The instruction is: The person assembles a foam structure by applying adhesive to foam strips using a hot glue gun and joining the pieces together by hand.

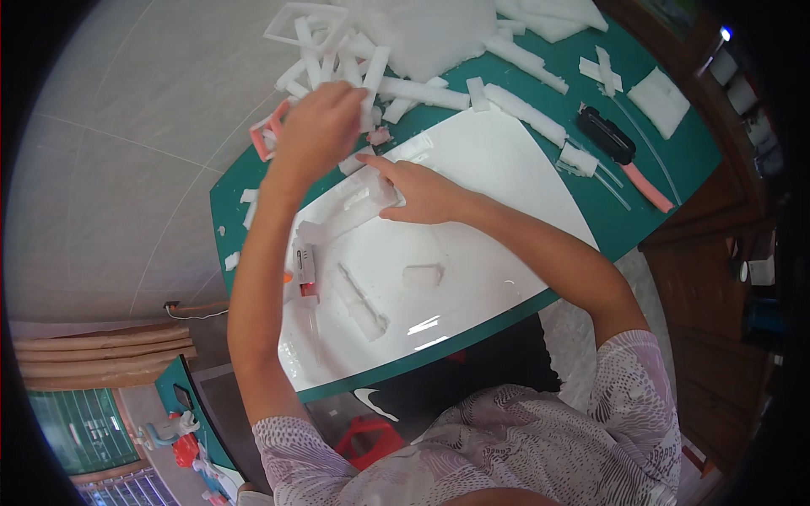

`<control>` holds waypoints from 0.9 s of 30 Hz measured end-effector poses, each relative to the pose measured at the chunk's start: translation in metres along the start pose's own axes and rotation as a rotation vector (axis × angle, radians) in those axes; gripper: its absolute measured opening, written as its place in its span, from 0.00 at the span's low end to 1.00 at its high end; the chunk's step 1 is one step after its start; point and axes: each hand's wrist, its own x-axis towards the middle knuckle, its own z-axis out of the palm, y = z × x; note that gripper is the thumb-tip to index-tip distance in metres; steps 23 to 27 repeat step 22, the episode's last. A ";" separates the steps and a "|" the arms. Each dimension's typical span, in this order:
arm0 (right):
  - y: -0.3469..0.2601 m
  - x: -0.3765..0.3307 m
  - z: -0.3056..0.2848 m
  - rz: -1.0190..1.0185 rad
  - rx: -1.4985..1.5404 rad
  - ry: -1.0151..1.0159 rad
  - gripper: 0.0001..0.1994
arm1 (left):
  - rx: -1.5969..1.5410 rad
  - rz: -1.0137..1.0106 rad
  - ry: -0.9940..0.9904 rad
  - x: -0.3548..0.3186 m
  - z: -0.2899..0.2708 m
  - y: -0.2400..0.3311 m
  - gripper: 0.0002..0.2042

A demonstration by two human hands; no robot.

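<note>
- One view only, from the head, looking steeply down.
- Teal counter running diagonally, set over a pale tiled floor with thin grout lines.
- Dark wooden furniture along the right edge; stacked wood-coloured slats at lower left.
- Large glossy white sheet lying across the counter's middle, catching bright glints near its lower edge.
- Far end of the counter heaped with white foam strips and offcuts, plus an open white frame at the top.
- Black tool with a pink handle resting on the counter's right side, well apart from both hands.
- Small cutter with an orange tip lying on the sheet's left part, just beside a long foam strip.
- Left hand raised at the sheet's far edge, fingers curled over a white foam piece; grip looks closed on it, though fingertips hidden.
- Right hand pressed flat on a translucent white foam block, index finger stretched toward the left hand; grip released, only bearing down.
- Block lying on the sheet's upper left part, pale, blocky, with recessed cut-outs.
</note>
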 end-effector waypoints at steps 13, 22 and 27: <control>0.033 0.013 0.032 -0.232 -0.103 0.110 0.31 | 0.288 -0.001 -0.505 0.087 0.140 0.034 0.15; 0.031 0.014 0.026 -0.150 -0.079 0.042 0.42 | -0.080 -0.067 -0.270 0.128 0.105 0.054 0.23; 0.031 0.014 0.026 -0.150 -0.079 0.042 0.42 | -0.080 -0.067 -0.270 0.128 0.105 0.054 0.23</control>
